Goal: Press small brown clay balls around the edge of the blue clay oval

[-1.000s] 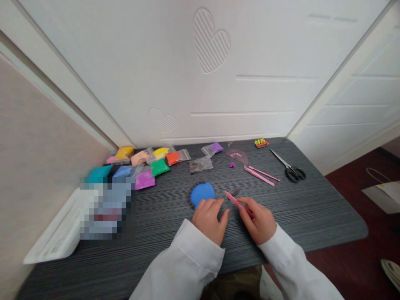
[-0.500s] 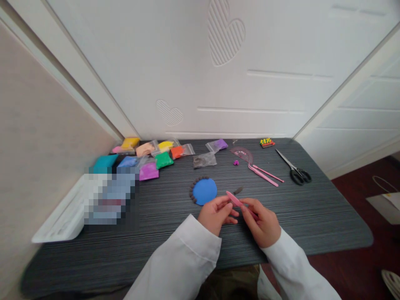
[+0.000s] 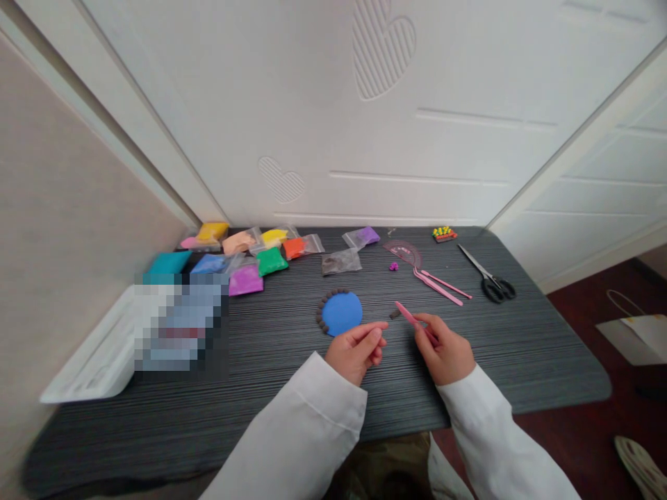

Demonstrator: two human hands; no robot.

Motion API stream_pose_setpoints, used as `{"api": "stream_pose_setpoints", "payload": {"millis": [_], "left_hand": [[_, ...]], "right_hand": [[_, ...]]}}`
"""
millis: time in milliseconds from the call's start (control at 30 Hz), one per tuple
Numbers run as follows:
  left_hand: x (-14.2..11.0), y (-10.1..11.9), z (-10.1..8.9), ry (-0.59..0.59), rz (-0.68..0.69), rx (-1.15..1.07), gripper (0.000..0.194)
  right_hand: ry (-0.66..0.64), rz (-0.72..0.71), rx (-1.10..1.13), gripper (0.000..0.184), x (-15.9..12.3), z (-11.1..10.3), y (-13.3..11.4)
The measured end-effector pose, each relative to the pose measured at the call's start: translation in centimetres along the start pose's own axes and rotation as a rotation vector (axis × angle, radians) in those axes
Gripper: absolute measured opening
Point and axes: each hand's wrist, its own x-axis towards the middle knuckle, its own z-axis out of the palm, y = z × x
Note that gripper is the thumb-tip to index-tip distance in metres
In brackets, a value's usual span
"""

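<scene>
Head view is showing a dark tabletop (image 3: 234,392) with a fine, streaky grain, spreading across the lower half of the frame. Near the centre, a flat, smooth blue disc (image 3: 342,312) is lying, small rounded dark lumps (image 3: 319,314) lining its left and upper edge. Right of it, a short dark strip (image 3: 394,314) is lying by the tip of a slim pink tool (image 3: 406,312); whether they are touching, I cannot tell. Soft-looking coloured packets (image 3: 272,262) are clustering left of centre, and black-handled scissors (image 3: 492,286) are resting at the right. The right grip (image 3: 444,351) is clasping the pink tool between thumb and fingers, its tip pointing to the upper left. The left grip (image 3: 357,351) is hovering by the disc's lower edge, thumb lying against forefinger; whether it is pinching something small, I cannot tell.
</scene>
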Motion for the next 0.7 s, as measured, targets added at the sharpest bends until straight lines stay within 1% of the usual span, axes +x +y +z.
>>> {"api": "stream_pose_setpoints", "payload": {"millis": [100, 167, 300, 433, 533, 633, 700], "left_hand": [[-0.09, 0.33, -0.05, -0.018, -0.052, -0.111, 0.027], [-0.18, 0.56, -0.09, -0.046, -0.086, -0.143, 0.028], [-0.46, 0.91, -0.1, -0.092, -0.149, -0.152, 0.03], [-0.65, 1.07, -0.08, -0.14, -0.161, -0.143, 0.025], [-0.66, 1.1, -0.15, -0.188, -0.179, -0.15, 0.024], [-0.52, 1.08, -0.27, -0.228, -0.208, -0.156, 0.027], [-0.35, 1.06, -0.33, -0.234, -0.229, -0.163, 0.03]], "right_hand": [[-0.03, -0.048, -0.031, 0.021, -0.02, 0.43, 0.28], [-0.038, -0.071, -0.03, 0.021, -0.09, 0.62, 0.4], [-0.054, -0.08, -0.047, 0.02, -0.15, 0.77, 0.56], [-0.063, -0.097, -0.097, 0.021, -0.12, 0.81, 0.65], [-0.062, -0.106, -0.09, 0.022, -0.1, 0.88, 0.69], [-0.06, -0.102, -0.08, 0.021, -0.12, 0.94, 0.74], [-0.062, -0.103, -0.081, 0.022, -0.16, 0.97, 0.8]]}}
